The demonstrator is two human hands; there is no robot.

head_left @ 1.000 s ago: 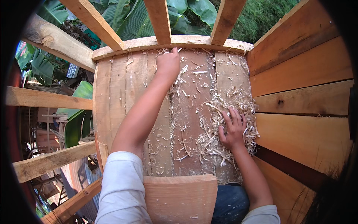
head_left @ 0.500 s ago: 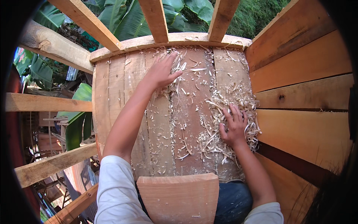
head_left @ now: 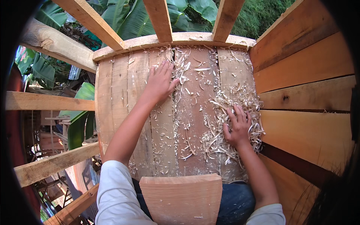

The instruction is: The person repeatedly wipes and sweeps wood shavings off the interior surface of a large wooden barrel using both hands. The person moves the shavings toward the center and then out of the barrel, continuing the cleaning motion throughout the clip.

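Observation:
Pale curled wood shavings (head_left: 213, 140) lie scattered over a floor of wooden planks (head_left: 120, 82). My left hand (head_left: 161, 82) rests palm down on the planks toward the far side, fingers stretched out, close to a dark gap between boards and some loose curls. On the right, my right hand (head_left: 238, 125) lies with spread fingers on the thickest heap of shavings, near the plank wall. Neither hand grips anything that shows. The undersides of both palms are hidden.
A light board (head_left: 182, 198) stands in front of my lap. Reddish plank wall (head_left: 303, 101) rises at the right. A curved beam (head_left: 150, 44) edges the far side, with slats above it. Open rails (head_left: 48, 101) run along the left, with banana leaves (head_left: 131, 22) beyond.
My left hand has drawn slightly nearer and away from the far beam, uncovering a dark gap between planks. My right hand stays on the shavings heap. The view has shifted slightly.

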